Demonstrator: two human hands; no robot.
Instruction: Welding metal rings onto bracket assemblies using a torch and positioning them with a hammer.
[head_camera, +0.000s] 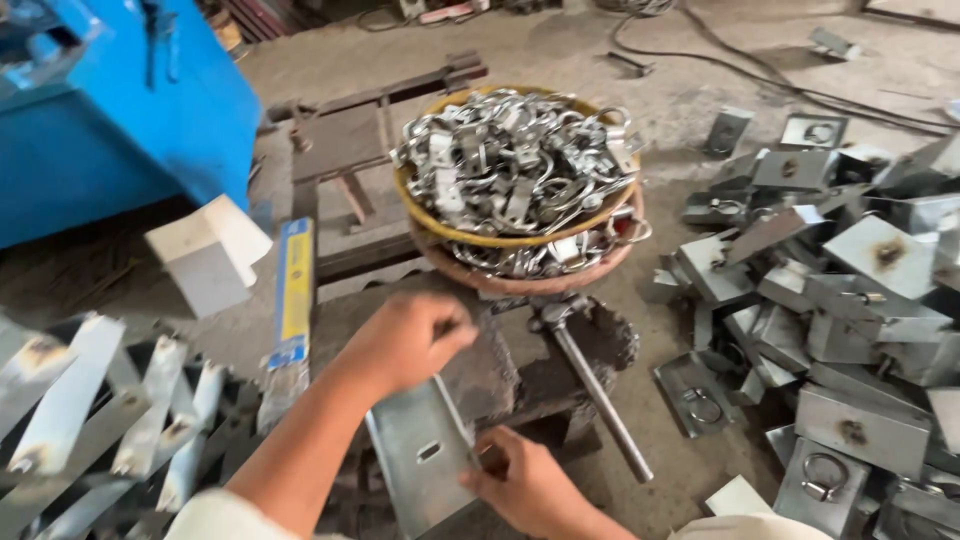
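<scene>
The left hand hovered over the far end of a slotted metal plate, its fingers curled together; whether they pinched anything could not be told. The right hand touched the plate's right edge, fingers pressed against it. The plate lay on a dark, rusty counter, just in front of a bowl heaped with metal clips. Right of the plate, a steel rod crossed the counter's edge. Further right, stacked plates crowded the floor.
</scene>
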